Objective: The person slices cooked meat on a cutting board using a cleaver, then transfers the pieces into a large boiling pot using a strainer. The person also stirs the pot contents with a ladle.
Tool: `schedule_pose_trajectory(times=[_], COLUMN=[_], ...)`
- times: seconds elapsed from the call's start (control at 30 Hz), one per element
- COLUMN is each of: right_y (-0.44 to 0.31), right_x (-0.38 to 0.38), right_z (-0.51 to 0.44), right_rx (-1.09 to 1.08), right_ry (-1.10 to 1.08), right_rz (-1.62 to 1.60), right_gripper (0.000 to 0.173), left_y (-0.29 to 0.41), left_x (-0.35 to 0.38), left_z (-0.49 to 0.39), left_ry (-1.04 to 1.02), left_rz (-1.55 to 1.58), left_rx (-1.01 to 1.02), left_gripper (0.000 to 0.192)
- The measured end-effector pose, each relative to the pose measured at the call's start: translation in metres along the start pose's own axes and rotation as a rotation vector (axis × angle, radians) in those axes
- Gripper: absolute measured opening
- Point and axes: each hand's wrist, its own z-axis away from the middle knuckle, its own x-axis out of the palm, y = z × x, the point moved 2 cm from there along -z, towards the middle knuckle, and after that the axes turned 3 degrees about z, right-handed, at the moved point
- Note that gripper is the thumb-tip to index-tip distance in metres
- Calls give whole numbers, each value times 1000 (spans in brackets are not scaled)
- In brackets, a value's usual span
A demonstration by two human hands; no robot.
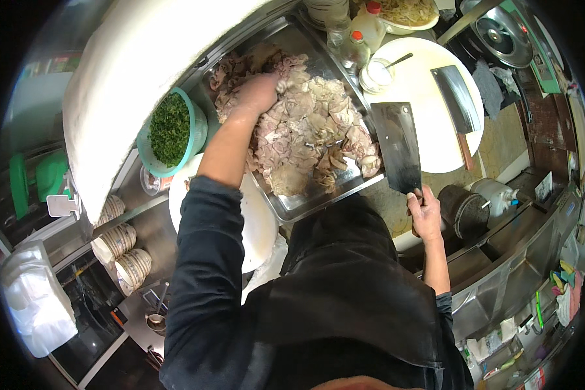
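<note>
A shallow rectangular steel tray (297, 212) lies before me, heaped with pale, folded pieces of meat (292, 126) that look like cooked offal. My left hand (259, 92) reaches into the far left part of the heap. Its fingertips are hidden among the pieces, so I cannot tell whether they grip any. In my right hand (425, 214) is a broad-bladed cleaver (396, 146), held by its handle to the right of the tray. The blade points away from me, over the near-left edge of a round white cutting board (414, 63).
On the board lie a second cleaver (454, 97) and a glass jar (376, 77) with a spoon. Bottles with red caps (356, 48) stand behind. Left of the tray is a turquoise basket (200, 129) of chopped green herbs (168, 129). Stacked bowls (131, 265) sit lower left.
</note>
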Motion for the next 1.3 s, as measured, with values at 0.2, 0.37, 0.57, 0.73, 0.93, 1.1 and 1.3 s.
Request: schedule_pose_trajectory(times=[0.2,0.37,0.57,0.73,0.93,1.1,1.3], right_y=[-4,-52,-120,-154,-164,-150,-146], right_x=[13,60,149,213,245,250,235], right_z=[2,-4,33,69,97,103,101], right_rx=[4,-157,-264,-252,-552,-452,-552], right_ry=[-19,-236,-429,-540,-526,-475,-555], right_rz=[-51,17,22,146,465,407,449], right_gripper=[29,25,25,28,36,33,29], left_y=[-44,-89,-111,-142,-146,-152,-175], left_x=[-11,10,42,99,138,93,24], left_z=[80,188,278,327,382,401,456], left_ry=[279,625,822,872,829,1055,1246], left_rz=[1336,1822,1931,1737,1970,1736,1737], left_rx=[-155,-178,-423,-882,-943,-649,-394], left_gripper=[46,33,60,64,62,43,35])
